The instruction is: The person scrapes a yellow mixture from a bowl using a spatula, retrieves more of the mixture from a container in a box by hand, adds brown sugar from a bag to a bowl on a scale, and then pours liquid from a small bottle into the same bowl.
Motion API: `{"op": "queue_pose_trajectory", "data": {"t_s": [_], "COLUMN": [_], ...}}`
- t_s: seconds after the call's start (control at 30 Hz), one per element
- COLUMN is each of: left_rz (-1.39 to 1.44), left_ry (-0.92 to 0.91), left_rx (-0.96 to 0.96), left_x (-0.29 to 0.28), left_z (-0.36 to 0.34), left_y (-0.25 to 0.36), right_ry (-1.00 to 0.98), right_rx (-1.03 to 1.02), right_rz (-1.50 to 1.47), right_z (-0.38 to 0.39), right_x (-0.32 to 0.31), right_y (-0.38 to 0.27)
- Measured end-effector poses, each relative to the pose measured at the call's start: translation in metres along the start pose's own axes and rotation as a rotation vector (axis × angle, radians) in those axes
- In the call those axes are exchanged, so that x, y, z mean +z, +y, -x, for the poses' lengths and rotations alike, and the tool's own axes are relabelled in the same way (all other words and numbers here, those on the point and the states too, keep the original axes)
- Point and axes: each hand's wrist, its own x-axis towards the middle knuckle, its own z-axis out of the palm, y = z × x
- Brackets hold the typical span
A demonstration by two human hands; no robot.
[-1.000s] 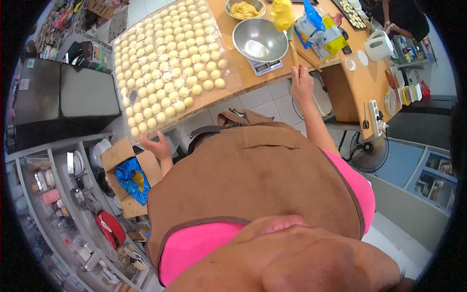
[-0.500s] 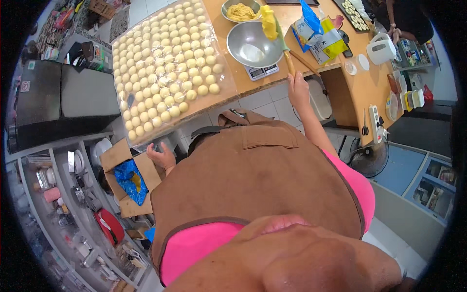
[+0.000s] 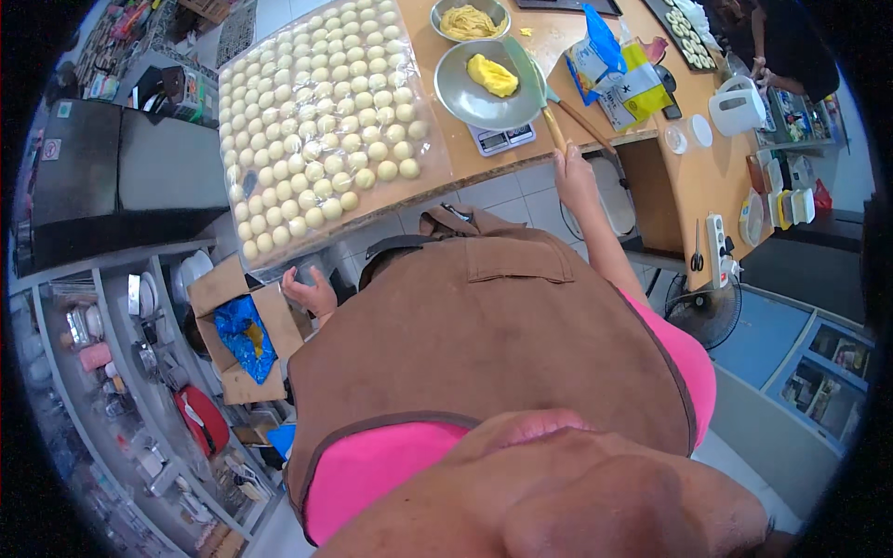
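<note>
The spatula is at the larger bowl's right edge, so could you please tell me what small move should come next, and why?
Probably, the right hand should lift the spatula clear of the larger bowl: the yellow lump lies inside, the spatula overlaps the bowl's edge in this view, and the bowl appears to sit on the scale, so any contact might disturb the reading.

Scale (image 3: 505,139) and dough balls (image 3: 409,168) on table (image 3: 558,33)
</note>
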Motion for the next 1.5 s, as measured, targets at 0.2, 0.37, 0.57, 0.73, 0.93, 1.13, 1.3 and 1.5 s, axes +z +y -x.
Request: {"op": "queue_pose_trajectory", "data": {"t_s": [0.2, 0.37, 0.57, 0.73, 0.93, 1.13, 1.3, 1.5], "left_rz": [0.012, -0.042, -0.189, -0.344, -0.572, -0.688, -0.689, -0.574], "left_ry": [0.017, 0.056, 0.143, 0.258, 0.3, 0.297, 0.229, -0.089], "left_rx": [0.027, 0.073, 0.097, -0.075, -0.333, -0.466, -0.895, -0.958], "left_x": [0.0, -0.01, -0.068, -0.121, -0.186, -0.262, -0.276, -0.273], "left_z": [-0.01, -0.015, -0.042, -0.036, 0.026, 0.053, 0.041, -0.01], "left_y": [0.0, -0.024, -0.071, -0.121, -0.19, -0.275, -0.317, -0.335], "right_ry": [0.017, 0.0, -0.121, -0.237, -0.645, -0.919, -0.953, -1.138], "right_rx": [-0.034, -0.036, -0.142, -0.511, -0.714, -1.045, -1.351, -1.408], "right_rz": [-0.012, -0.248, -0.386, -0.394, -0.155, -0.124, -0.135, 0.39], "right_z": [0.004, 0.001, -0.009, -0.007, 0.037, 0.112, 0.166, 0.252], "right_x": [0.011, 0.007, -0.001, 0.036, 0.11, 0.182, 0.292, 0.384], "right_y": [0.025, 0.014, -0.038, -0.13, -0.27, -0.4, -0.46, -0.547]}}
